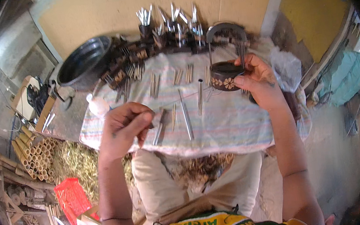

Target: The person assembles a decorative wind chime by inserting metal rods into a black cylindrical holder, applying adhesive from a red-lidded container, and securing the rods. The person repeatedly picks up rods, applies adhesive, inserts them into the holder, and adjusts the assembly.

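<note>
Right hand [259, 78] holds the cup [222, 83] (dark, pale floral band, arched handle [225, 29]) by its right side: thumb on the front wall at the pattern's edge, other fingers behind, by the handle's right post. Probably gripped there to leave the mouth and most of the band exposed. Cup sits left of the palm, between thumb and fingers, roughly upright over the right half of the table [234, 124]; looks raised, contact underneath hard to call. Left hand [126, 127] is well apart from it, thumb and fingers drawn narrow; a thin strand [189, 95] seems to run from there toward the cup, can't tell if the fingers actually hold it. Knife [159, 128], picks [174, 117], rod [186, 118] and tube [200, 95] lie between the hands, likely for short reach. Sticks [155, 85] lie behind in small bundles, presumably sorted. Bottle [98, 105] is just beyond the left hand, probably parked aside.
</note>
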Motion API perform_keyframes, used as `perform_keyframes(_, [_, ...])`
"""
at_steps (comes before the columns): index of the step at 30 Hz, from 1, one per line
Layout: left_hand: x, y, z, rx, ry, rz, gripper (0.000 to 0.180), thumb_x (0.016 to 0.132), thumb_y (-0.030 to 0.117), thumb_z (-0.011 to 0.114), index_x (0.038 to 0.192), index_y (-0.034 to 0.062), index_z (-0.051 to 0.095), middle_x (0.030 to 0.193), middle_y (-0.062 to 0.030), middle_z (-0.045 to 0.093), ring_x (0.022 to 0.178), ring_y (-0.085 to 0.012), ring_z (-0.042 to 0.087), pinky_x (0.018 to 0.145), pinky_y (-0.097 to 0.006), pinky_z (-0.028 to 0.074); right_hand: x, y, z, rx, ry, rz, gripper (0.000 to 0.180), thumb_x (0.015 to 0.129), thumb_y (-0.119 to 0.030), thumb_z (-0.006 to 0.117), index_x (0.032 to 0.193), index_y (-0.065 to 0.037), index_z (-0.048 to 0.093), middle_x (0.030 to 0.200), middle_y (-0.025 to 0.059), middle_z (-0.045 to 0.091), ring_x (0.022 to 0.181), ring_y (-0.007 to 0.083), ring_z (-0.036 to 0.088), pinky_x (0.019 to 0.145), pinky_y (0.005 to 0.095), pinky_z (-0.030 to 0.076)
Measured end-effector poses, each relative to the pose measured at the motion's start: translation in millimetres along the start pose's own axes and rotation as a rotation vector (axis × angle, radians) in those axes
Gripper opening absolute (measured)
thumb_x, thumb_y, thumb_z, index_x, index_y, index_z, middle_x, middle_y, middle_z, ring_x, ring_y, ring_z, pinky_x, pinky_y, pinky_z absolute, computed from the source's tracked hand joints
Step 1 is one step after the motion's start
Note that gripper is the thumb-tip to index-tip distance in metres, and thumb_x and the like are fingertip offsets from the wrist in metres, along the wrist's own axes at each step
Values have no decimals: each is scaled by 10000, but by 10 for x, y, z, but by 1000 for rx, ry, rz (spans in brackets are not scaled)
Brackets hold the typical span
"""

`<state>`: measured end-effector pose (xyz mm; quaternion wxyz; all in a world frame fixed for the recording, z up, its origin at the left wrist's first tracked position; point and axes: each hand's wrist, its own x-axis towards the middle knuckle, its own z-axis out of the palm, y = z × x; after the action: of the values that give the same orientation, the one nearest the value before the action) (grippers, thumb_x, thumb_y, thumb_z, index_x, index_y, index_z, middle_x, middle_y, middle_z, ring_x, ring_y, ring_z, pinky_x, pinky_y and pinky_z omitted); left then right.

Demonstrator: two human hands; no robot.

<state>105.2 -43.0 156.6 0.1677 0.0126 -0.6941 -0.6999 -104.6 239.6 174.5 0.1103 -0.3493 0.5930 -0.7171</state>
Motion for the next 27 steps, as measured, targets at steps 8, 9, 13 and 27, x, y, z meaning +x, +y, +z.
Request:
perform_keyframes(8, [555, 1286, -46, 276, 120, 369, 189, 960, 165, 683, 986, -21, 665, 713, -32, 632, 490, -40, 518, 387, -198, 368, 839, -1052, -18, -227, -12, -358, 433, 873, -183, 746, 1219, 3, 563, 1118, 97, 661, 1042, 155, 627, 973, 299, 491])
perform_keyframes(9, [587, 1420, -12, 322, 122, 399, 200, 959, 178, 687, 991, -19, 667, 711, -30, 633, 487, -34, 509, 387, -196, 356, 913, -1139, -25, -175, -54, -411, 407, 891, -166, 732, 1224, -2, 565, 1120, 97, 663, 1054, 159, 628, 994, 309, 486])
perform_keyframes(13, [657, 1860, 147, 486, 137, 530, 212, 949, 182, 701, 1010, -19, 679, 740, -21, 654, 549, -29, 523, 466, -194, 386, 1110, -1399, -78, -112, -44, -468, 381, 915, -171, 726, 1230, -23, 573, 1128, 92, 667, 1068, 169, 638, 978, 314, 511])
perform_keyframes(27, [1232, 2328, 652, 1267, -129, 1184, 211, 908, 186, 720, 1003, -2, 712, 830, -72, 688, 734, -130, 603, 661, -296, 478, 1512, -1521, 13, 77, -201, -530, 338, 1000, -223, 626, 1297, -82, 550, 1147, 75, 670, 1041, 185, 649, 978, 363, 520])
